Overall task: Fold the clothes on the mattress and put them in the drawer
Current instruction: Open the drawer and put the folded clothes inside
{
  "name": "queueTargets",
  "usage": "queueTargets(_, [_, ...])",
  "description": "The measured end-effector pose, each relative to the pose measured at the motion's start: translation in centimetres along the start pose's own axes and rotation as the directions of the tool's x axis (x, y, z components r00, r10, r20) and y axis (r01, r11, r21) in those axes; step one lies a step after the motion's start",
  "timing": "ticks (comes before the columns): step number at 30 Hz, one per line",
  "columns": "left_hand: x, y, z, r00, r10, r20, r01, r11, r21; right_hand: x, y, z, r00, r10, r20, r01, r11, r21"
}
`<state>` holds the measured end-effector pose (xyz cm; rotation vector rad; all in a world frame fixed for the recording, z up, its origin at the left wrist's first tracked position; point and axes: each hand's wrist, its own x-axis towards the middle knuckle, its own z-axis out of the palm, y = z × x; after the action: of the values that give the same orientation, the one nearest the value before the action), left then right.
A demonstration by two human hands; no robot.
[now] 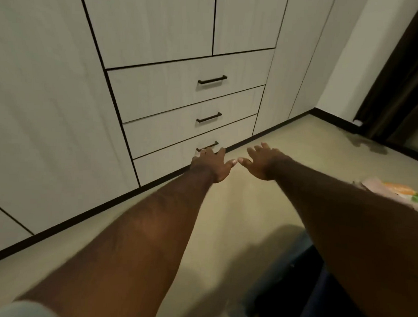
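Note:
A pale wardrobe wall holds three stacked drawers, all pushed in, each with a dark bar handle: top drawer [158, 89], middle drawer [161, 130], bottom drawer [169, 161]. My left hand [211, 164] is stretched forward with fingers spread, its fingertips just below the bottom drawer's handle [207, 146]. My right hand [260, 163] reaches out beside it, fingers spread, over the floor, holding nothing. The thumbs of both hands almost touch. A pink, orange and green cloth [400, 193] lies at the right edge, partly hidden by my right arm.
Beige floor [300, 138] runs along a dark skirting strip under the wardrobe. A dark curtain [403, 78] hangs at the far right. A dark blue shape [301, 270] sits low between my arms, blurred.

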<state>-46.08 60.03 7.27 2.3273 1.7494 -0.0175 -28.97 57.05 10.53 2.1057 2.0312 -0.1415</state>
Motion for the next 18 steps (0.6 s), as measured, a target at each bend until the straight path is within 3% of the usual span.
queueTargets(4, [1.8, -1.4, -3.5, 0.999, -0.027, 0.018, 0.027, 1.000, -0.003, 2.9, 0.1, -2.9, 1.000, 0.009, 0.019, -0.010, 1.000, 0.018])
queueTargets(18, [-0.5, -10.6, -19.3, 0.963, -0.124, 0.238, 0.134, 0.991, -0.028, 2.0, -9.4, -18.6, 0.979, -0.202, 0.030, 0.197, 0.974, 0.113])
